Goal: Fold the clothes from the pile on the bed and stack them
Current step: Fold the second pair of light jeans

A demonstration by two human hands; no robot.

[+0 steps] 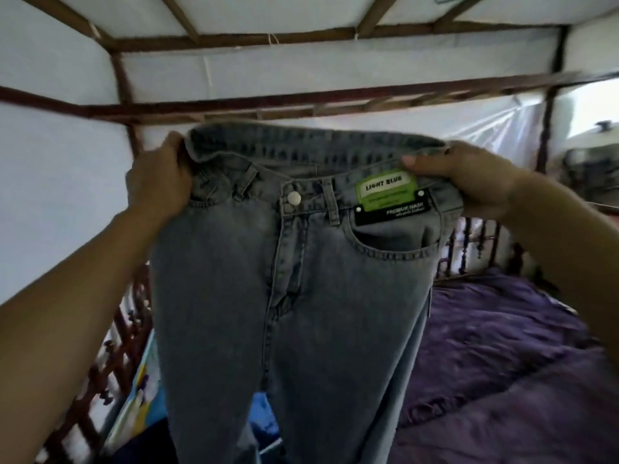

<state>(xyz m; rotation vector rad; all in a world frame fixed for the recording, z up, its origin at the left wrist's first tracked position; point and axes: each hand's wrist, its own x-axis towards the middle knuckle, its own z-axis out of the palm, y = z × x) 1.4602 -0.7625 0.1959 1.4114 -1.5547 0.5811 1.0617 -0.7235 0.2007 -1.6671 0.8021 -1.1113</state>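
On jeans (234, 296), green "LIGHT BLUE" tag (386, 191)

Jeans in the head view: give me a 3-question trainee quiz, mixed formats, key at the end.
1. True or false: the jeans are held up by the waistband, with the left hand and the right hand gripping opposite ends.
2. Multiple choice: the green tag sits nearest to A) the left hand, B) the right hand, C) the leg hems.
3. Fill in: the bed cover beyond the jeans is ___ in colour.
Key: 1 true; 2 B; 3 purple.
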